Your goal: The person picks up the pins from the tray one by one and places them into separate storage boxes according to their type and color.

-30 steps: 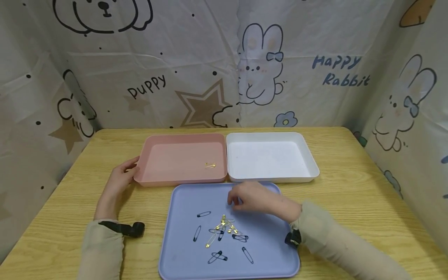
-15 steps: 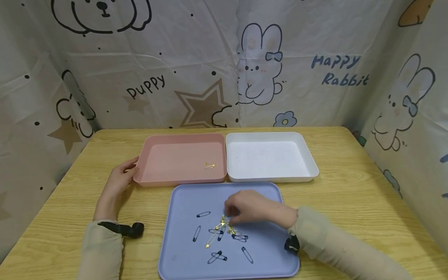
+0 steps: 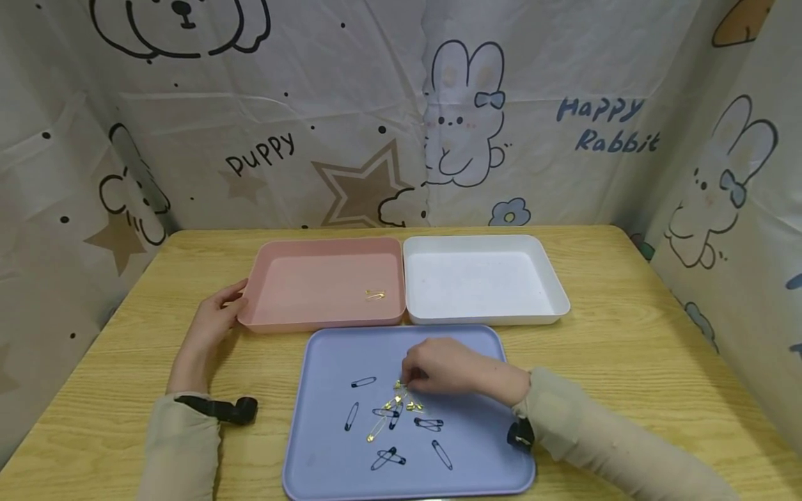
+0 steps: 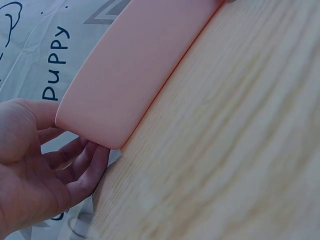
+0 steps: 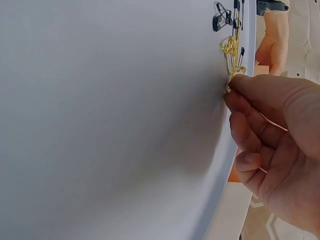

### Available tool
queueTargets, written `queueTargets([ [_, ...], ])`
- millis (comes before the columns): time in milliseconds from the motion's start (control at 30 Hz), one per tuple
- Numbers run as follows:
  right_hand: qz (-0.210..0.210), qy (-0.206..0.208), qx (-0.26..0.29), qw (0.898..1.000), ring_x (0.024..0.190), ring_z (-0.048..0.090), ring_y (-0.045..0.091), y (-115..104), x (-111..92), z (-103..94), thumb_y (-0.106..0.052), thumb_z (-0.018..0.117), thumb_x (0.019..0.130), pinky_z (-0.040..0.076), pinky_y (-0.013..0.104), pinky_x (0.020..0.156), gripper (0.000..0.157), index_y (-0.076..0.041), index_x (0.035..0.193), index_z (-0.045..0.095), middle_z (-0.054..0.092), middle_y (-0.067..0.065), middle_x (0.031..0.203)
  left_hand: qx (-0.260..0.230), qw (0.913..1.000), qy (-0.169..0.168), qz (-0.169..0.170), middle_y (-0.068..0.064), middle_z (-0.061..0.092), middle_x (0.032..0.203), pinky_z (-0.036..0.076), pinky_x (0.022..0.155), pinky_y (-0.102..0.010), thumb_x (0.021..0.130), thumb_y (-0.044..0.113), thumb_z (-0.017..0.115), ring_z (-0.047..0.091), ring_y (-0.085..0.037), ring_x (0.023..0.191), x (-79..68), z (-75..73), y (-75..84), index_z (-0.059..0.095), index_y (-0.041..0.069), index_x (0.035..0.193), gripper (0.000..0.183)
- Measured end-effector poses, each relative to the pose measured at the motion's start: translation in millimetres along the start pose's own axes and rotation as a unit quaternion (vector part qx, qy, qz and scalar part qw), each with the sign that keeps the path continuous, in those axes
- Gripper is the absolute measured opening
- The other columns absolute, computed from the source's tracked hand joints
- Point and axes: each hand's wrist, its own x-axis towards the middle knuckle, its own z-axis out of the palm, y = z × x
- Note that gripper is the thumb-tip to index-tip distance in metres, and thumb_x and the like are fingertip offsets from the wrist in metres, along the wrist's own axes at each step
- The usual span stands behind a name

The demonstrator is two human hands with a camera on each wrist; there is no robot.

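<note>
My right hand (image 3: 443,365) is over the blue tray (image 3: 326,348), at the far end of a small cluster of safety pins. Its thumb and index finger pinch a gold safety pin (image 5: 230,84), seen in the right wrist view. Other gold safety pins (image 3: 395,402) lie against it, tangled with black ones. More black safety pins (image 3: 441,454) are scattered around on the tray. At the left end of the pink tray (image 3: 313,271), my left hand (image 3: 216,316) rests its relaxed fingers against the outer wall. One gold safety pin (image 3: 374,295) lies inside that pink tray.
A white tray (image 3: 485,278) stands right beside the pink one, behind the blue tray. All of them sit on a wooden table (image 3: 614,334). A printed cloth (image 3: 351,104) encloses the back and both sides.
My right hand has come down and toward me to the gold safety pins, and its fingertips have closed on one. My left hand stays at the pink tray.
</note>
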Motion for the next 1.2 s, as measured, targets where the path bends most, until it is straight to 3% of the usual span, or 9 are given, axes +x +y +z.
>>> queueTargets([
  [900,-0.013,0.048,-0.01,0.999,0.062,0.048,0.0,5.4,16.8,-17.0,-0.019,0.061,0.084,0.041,0.016,0.058,0.004,-0.019,0.084,0.065,0.058,-0.011,0.072,-0.005,0.9999,0.004,0.014,-0.023,0.038,0.131,0.043,0.067,-0.013,0.097,0.027,0.038,0.046,0.0,0.085,-3.1,0.0,-0.6,0.028,0.009,0.142,0.05],
  [1200,-0.005,0.095,-0.011,0.995,0.071,0.055,0.005,13.7,28.1,-23.7,-0.015,0.062,0.085,0.046,0.021,0.066,0.005,-0.016,0.088,0.066,0.064,-0.006,0.082,-0.012,0.9998,0.003,0.016,-0.023,0.035,0.133,0.045,0.067,-0.013,0.097,0.027,0.038,0.047,0.001,0.084,-1.0,0.4,0.5,0.027,0.009,0.143,0.051],
])
